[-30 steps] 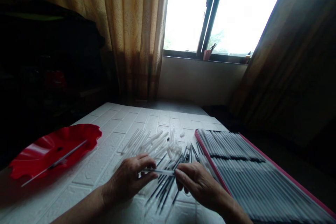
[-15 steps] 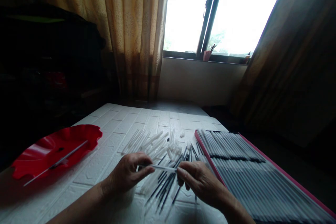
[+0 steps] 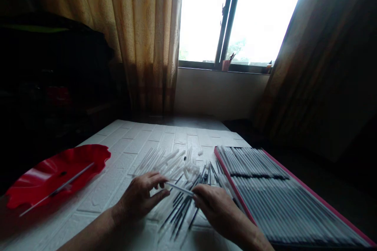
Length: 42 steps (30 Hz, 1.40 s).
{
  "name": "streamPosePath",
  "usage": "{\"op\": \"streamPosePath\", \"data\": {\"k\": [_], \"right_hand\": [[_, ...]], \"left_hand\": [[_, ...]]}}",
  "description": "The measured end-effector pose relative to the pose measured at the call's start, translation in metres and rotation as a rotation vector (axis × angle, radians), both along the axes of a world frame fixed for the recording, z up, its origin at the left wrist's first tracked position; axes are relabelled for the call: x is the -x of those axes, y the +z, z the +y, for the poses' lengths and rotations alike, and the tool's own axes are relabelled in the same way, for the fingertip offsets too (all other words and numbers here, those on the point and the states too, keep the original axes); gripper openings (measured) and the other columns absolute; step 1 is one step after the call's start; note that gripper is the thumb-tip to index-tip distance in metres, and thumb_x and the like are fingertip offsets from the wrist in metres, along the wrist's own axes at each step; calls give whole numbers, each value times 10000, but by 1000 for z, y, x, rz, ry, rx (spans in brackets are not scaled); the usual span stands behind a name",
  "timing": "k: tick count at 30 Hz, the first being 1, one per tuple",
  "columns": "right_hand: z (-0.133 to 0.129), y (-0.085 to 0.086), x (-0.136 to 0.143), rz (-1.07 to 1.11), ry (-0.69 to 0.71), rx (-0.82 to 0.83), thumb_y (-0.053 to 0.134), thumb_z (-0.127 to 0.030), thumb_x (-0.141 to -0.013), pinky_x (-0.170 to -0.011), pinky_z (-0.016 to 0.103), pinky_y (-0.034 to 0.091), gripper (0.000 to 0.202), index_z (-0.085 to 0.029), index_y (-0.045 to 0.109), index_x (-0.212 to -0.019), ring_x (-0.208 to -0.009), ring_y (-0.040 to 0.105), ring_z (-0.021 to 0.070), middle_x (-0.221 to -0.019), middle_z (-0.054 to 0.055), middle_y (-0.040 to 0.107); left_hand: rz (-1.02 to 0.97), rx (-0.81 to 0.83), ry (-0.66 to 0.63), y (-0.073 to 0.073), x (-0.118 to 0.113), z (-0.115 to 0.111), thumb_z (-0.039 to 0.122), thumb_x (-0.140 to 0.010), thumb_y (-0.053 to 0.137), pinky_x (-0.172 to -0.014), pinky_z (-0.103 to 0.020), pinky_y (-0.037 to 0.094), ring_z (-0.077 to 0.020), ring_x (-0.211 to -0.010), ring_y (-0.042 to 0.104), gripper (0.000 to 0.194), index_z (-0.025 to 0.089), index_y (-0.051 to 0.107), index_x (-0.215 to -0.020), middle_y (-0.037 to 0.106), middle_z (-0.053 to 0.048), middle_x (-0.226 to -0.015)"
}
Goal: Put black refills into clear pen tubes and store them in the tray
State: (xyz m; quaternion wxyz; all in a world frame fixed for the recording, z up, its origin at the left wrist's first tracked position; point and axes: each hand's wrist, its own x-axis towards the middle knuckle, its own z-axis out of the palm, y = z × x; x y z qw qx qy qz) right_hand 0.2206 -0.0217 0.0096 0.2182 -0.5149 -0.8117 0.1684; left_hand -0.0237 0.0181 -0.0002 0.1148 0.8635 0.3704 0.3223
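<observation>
A slim pale pen (image 3: 180, 188) is stretched between my two hands above the table. My right hand (image 3: 216, 208) is closed around its right end. At its left end, the fingertips of my left hand (image 3: 144, 192) touch the pen, with the thumb apart below. Under the hands lies a loose pile of dark thin refills (image 3: 182, 211). Beyond it are clear plastic tubes (image 3: 169, 159) and small translucent caps (image 3: 191, 169). To the right, a pink-edged box (image 3: 240, 196) holds rows of pens (image 3: 282, 204).
A red wavy-edged dish (image 3: 44, 168) stands at the left with a long thin rod (image 3: 63, 186) across it. The white brick-patterned table (image 3: 118, 153) reaches back toward the window wall. A cup of sticks (image 3: 226, 65) is on the sill.
The pen has tilted, its right end now lower than its left. My left thumb has moved away from the pen. The whole view has shifted slightly.
</observation>
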Motion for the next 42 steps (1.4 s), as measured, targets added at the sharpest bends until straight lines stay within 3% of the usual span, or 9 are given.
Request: {"op": "streamPosePath", "data": {"k": [4,7,10,14,20,24,27,34,42], "right_hand": [[9,-9,-17,194,-234,81,333,-267,-918,-595,246,421,288,-157,553,-1068,-661,629,174,-747,45,678],[16,-15,-22,308,-334,88,314,-255,-890,-639,270,453,402,-107,455,-1236,-700,647,187,-850,79,692],[17,-14,-23,346,-387,80,321,-285,-866,-673,277,465,418,-112,486,-1209,-770,657,200,-916,98,694],[14,-7,-21,342,-472,30,308,-286,-844,-757,318,464,412,-132,560,-1132,-870,656,233,-929,107,704],[12,-5,-19,376,-477,-64,291,-446,-890,-790,332,482,481,-161,609,-1112,-926,669,253,-986,112,716],[14,-8,-20,338,-495,-94,308,-403,-903,-839,322,483,468,-161,600,-1178,-1022,653,251,-1102,119,698],[15,-9,-20,304,-504,-118,322,-355,-911,-845,321,484,436,-167,601,-1188,-1019,656,250,-1101,115,700],[12,-4,-19,278,-486,-75,333,-269,-895,-793,329,493,396,-133,619,-1133,-933,675,258,-1008,124,719],[4,-7,-10,410,-322,-125,423,-363,-893,-728,281,513,362,-180,688,-1058,-847,700,230,-925,92,747]], "left_hand": [[-115,69,150,13,2,6,362,-851,534,-590,-221,486,-145,-669,626,232,188,664,-934,673,-33,-776],[-187,254,183,21,4,14,413,-830,519,-678,-252,512,-170,-754,656,289,184,659,-936,714,-44,-847],[-83,434,185,25,7,23,415,-821,460,-680,-260,517,-183,-782,668,355,155,646,-975,728,-55,-894],[64,451,185,31,4,36,370,-791,474,-705,-260,505,-189,-794,672,329,146,674,-924,735,-42,-859],[270,253,231,36,-53,56,338,-807,542,-779,-304,451,-216,-855,643,232,239,708,-934,712,-33,-915],[354,159,267,24,-95,64,352,-795,598,-868,-351,424,-264,-983,609,226,227,703,-951,681,-79,-1006],[373,154,303,14,-106,70,302,-779,623,-859,-359,434,-278,-986,610,165,206,708,-884,680,-97,-974],[180,205,260,10,-91,73,292,-816,565,-818,-313,454,-225,-915,629,159,211,682,-887,700,-66,-945],[-153,385,104,-1,-40,31,458,-846,441,-560,-237,504,-145,-610,613,440,141,641,-1077,700,-55,-813]]}}
